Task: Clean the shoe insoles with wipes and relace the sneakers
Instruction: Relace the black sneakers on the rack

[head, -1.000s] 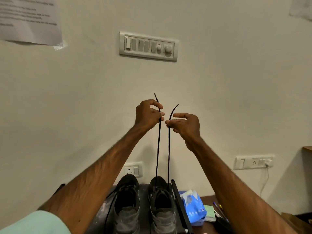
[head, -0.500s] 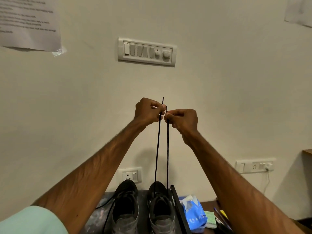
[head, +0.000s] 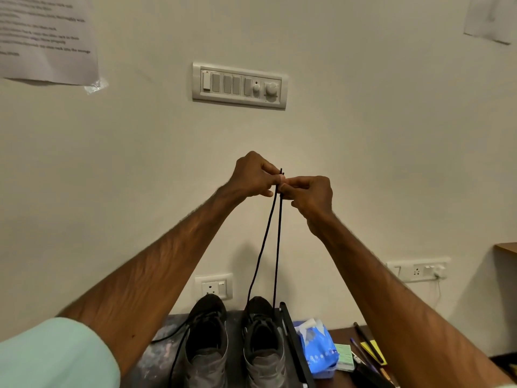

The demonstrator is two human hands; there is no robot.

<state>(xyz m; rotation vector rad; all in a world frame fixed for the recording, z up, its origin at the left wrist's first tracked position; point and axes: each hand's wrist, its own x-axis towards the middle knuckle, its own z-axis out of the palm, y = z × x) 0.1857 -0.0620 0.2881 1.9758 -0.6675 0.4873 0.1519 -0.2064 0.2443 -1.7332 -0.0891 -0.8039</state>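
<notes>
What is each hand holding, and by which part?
One black shoelace, held near its two ends: the left hand pinches one end, the right hand the other, with both strands running down to the sneaker.

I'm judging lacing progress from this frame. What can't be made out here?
Head view:
- Heels of the right sneaker and left sneaker: cut off by the bottom edge.
- Eyelets the lace passes through: too dark and small.
- Insoles: lost in the dark shoe openings.
- Text on the printed sheet: blurred.
</notes>
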